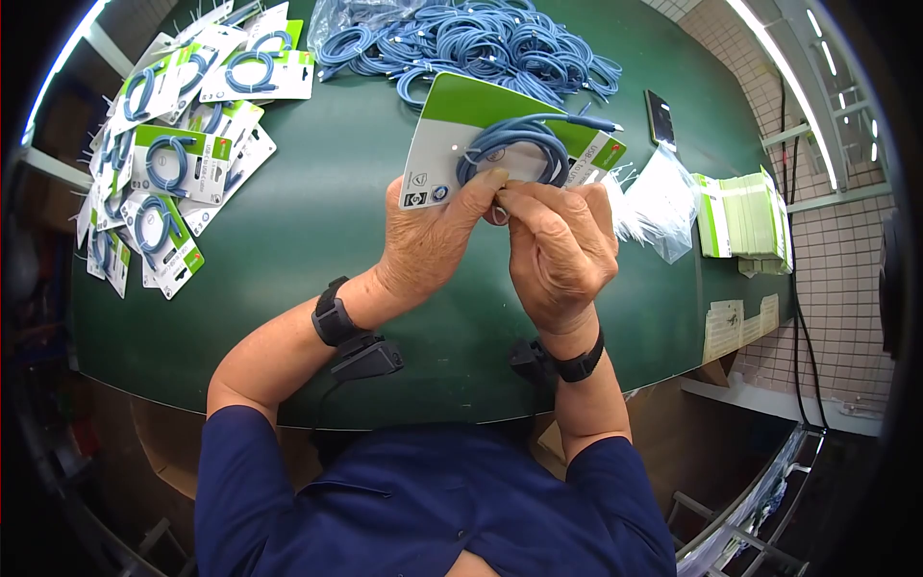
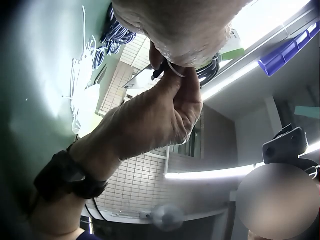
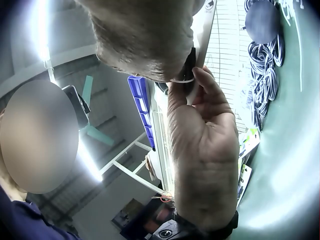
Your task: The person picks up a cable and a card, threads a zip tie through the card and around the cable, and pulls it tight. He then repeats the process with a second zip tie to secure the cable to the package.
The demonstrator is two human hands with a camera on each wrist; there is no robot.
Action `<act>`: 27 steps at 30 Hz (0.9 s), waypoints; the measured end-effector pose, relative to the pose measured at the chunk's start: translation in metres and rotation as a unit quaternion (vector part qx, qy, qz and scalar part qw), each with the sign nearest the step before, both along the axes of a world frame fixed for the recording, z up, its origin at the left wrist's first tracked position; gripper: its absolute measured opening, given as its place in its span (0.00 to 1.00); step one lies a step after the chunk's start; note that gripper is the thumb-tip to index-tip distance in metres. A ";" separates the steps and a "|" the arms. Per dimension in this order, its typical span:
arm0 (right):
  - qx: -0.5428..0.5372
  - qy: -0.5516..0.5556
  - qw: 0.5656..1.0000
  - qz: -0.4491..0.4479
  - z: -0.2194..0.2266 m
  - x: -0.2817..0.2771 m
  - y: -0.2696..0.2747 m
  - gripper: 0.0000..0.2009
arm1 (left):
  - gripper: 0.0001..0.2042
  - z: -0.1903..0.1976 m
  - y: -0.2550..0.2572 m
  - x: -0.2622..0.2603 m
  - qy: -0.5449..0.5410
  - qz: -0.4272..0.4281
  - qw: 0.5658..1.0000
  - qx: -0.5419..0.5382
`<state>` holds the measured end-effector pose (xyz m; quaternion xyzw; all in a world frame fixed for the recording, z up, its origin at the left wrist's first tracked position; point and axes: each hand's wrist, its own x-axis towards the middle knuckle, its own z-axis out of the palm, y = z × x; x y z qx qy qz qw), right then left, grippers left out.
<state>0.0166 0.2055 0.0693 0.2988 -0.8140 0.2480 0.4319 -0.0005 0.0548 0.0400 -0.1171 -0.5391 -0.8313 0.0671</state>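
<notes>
My left hand [image 1: 428,231] grips a green and white cable card [image 1: 437,144] by its lower edge, thumb at the front. A coiled blue cable [image 1: 519,130] lies against the card's face, its plug end sticking out to the right. With thumb and forefinger, my right hand [image 1: 562,245] pinches a thin white cable tie [image 3: 182,81] at the bottom of the coil, close beside the left thumb. In the left wrist view, the white tie curves between both hands' fingertips. The card is tilted and raised over the green table [image 1: 452,337].
Finished-looking cards with cables [image 1: 173,163] lie heaped at left. A big pile of coiled blue cables [image 1: 481,43] is at the back. On the right are a phone [image 1: 660,117], white ties [image 1: 630,216] by a clear plastic bag [image 1: 663,207], and stacked cards [image 1: 755,216].
</notes>
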 end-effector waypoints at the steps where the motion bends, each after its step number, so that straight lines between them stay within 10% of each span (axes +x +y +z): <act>1: -0.011 -0.007 1.000 0.008 -0.001 -0.001 -0.001 0.14 | 0.06 0.000 -0.001 0.000 -0.001 -0.004 1.000 -0.011; 23: -0.117 -0.151 0.980 0.060 0.006 -0.001 0.004 0.12 | 0.09 -0.003 -0.006 -0.015 -0.033 -0.040 0.999 0.008; 27: -0.177 0.033 0.983 -0.026 0.003 -0.017 0.040 0.08 | 0.11 0.006 -0.007 -0.015 -0.046 -0.040 0.997 0.054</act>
